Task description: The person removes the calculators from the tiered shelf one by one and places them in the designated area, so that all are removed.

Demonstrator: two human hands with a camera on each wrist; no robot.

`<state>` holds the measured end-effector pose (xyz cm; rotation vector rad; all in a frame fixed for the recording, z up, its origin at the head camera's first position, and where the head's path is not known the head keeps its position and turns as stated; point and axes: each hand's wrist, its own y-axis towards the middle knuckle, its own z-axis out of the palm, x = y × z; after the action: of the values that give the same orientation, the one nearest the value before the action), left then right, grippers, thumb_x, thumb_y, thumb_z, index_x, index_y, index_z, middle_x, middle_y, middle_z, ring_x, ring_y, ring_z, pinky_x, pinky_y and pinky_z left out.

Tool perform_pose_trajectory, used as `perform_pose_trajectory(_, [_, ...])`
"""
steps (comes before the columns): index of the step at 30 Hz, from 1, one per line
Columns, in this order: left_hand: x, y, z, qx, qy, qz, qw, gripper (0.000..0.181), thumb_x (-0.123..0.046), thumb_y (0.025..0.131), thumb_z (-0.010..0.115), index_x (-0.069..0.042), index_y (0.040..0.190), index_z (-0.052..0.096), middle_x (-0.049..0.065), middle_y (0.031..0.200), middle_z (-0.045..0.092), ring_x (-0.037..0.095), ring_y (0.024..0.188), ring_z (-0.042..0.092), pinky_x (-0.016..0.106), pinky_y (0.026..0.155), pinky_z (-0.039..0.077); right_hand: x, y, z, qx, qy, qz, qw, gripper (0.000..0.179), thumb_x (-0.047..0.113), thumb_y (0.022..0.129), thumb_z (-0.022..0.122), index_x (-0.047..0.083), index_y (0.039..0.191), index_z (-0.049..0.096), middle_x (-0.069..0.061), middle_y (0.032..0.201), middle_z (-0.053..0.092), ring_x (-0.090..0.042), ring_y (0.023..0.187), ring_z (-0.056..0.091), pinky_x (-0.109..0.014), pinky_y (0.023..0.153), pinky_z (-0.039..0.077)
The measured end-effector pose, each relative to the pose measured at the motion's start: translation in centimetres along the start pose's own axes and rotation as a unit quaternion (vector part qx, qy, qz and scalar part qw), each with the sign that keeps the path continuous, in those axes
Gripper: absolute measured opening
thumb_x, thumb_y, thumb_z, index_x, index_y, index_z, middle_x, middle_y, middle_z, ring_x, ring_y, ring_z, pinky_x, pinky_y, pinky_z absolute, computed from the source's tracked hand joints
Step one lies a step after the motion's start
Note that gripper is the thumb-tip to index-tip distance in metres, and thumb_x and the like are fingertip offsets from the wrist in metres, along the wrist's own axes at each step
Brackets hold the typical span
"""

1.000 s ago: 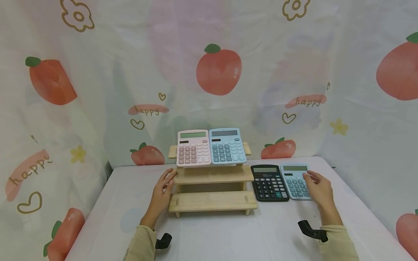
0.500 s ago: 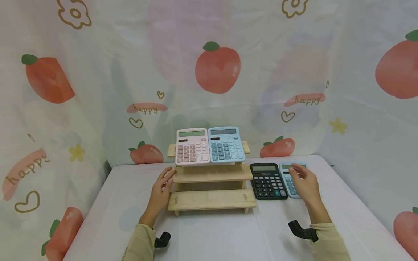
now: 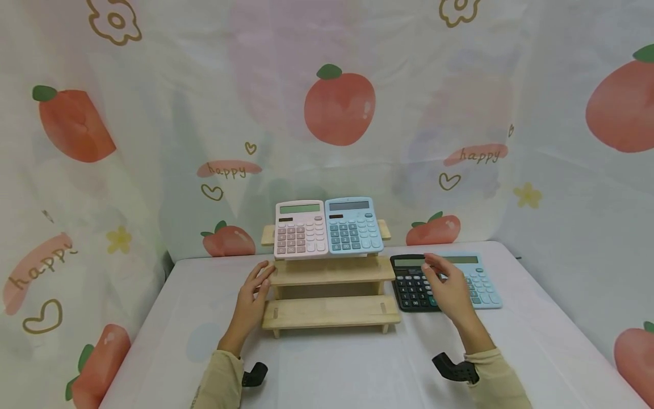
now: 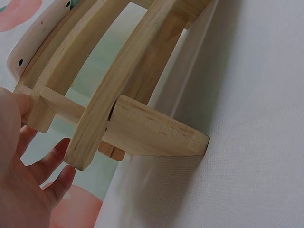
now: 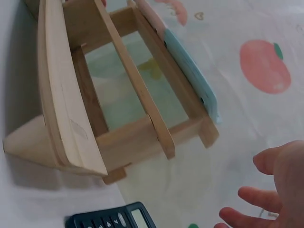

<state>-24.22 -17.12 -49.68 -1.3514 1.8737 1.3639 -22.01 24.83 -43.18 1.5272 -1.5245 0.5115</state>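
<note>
My left hand [image 3: 250, 304] is at the left end of a wooden three-tier shelf [image 3: 332, 316]. In the left wrist view the left hand [image 4: 23, 175] touches the end of the middle tier, with its lower fingers spread loosely. My right hand [image 3: 449, 289] hovers over a black calculator [image 3: 411, 289], holding nothing and covering part of it. In the right wrist view the right hand [image 5: 280, 190] has relaxed, parted fingers. A light blue calculator [image 3: 485, 289] lies right beside the black one. On the top tier lean a pink calculator [image 3: 301, 230] and another blue calculator [image 3: 354, 226], side by side.
A white cloth covers the table [image 3: 327, 375]. Fabric walls [image 3: 368, 34] printed with peaches stand behind and at both sides. The middle and bottom tiers carry no calculators. Black wrist cameras [image 3: 455, 369] sit on both wrists.
My right hand has moved left, from the blue calculator on the table to over the black one. The left hand stays at the shelf. The calculators keep their places.
</note>
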Motion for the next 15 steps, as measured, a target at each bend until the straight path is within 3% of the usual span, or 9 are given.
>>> perform_pose_trajectory(7, [0.1,0.0,-0.1,0.001,-0.004,-0.007,1.0000,0.036,-0.018,0.107,0.049,-0.009,0.140,0.061,0.011,0.157,0.046,0.034,0.143,0.047,0.037,0.094,0.050,0.8,-0.5,1.4,0.012,0.009,-0.035,0.9993,0.040,0.021,0.106,0.052,0.001,0.140,0.056,-0.022,0.137,0.062,-0.018,0.110,0.055,-0.014,0.082,0.042])
perform_pose_trajectory(15, [-0.2,-0.1,0.0,-0.011,-0.013,0.010,0.9998,0.035,-0.014,0.106,0.050,-0.006,0.138,0.063,0.014,0.154,0.049,0.037,0.140,0.049,0.037,0.090,0.051,1.7,-0.6,1.9,0.054,0.087,-0.051,0.9935,0.040,0.021,0.107,0.051,0.001,0.142,0.055,-0.023,0.138,0.061,-0.007,0.119,0.057,-0.004,0.091,0.040])
